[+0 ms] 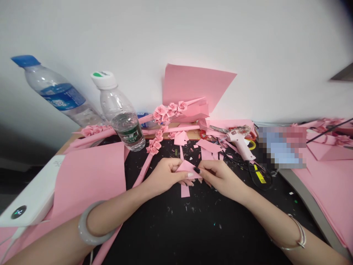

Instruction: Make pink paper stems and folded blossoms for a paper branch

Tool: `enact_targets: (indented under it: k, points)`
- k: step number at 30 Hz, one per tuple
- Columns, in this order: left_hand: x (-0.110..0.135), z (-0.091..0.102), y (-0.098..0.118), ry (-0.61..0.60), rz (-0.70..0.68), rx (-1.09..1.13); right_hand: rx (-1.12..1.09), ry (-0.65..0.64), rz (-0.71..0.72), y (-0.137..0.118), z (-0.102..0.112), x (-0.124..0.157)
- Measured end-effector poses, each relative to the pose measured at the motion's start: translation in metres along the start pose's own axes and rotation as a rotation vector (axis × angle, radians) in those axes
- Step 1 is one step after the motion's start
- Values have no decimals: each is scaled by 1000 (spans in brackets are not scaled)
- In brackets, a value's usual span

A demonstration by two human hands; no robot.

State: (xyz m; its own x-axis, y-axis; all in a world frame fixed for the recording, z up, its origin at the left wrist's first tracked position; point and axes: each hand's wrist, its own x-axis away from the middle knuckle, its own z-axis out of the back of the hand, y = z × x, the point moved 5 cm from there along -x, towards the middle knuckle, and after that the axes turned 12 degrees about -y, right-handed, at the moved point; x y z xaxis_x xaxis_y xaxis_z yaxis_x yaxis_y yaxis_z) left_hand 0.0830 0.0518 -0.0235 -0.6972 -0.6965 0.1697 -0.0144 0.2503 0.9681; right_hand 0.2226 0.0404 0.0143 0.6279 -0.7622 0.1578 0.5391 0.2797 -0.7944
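Both hands pinch a small folded piece of pink paper (188,168) above the black table mat. My left hand (167,173) grips its left side, thumb on top and fingers curled beneath. From the other side, my right hand (216,176) holds the right corner between a dark-nailed thumb and the fingers. A pink paper strip (185,191) lies under the hands. Just beyond them are cut paper pieces (208,145) and a folded pink paper shape (180,138). Folded paper roses (154,145) sit on a rolled pink paper stick to the left.
Two plastic bottles, one blue-capped (62,92) and one white-capped (121,114), stand at the left. A pink glue gun (239,144) with its cord lies at right. A white power bank (33,195) rests on the left, pink sheets (91,176) beside it. Paper scraps dot the mat (176,235).
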Motion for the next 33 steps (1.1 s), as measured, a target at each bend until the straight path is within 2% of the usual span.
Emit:
enact_targets:
  k: [4,9,12,15,19,21,27,33]
  points:
    - [1,-5,1,-43,36,-36,67,14,44,-1,-2,5]
    - [5,-2,11,26,-30,-317,133,14,103,-7,-7,8]
    - [6,-1,14,22,-71,-373,137,18,129,-9,-10,9]
    - [5,-1,12,-3,-64,-299,134,37,134,-8,-12,9]
    - [1,-7,5,-118,28,-10,127,99,124,-5,-12,10]
    - [0,-8,3,-128,48,74,112,118,119,-4,-11,10]
    - [0,-5,1,-114,45,81,33,114,70,3,-7,9]
    - [0,-2,4,-87,23,23,-280,-29,14,13,-7,8]
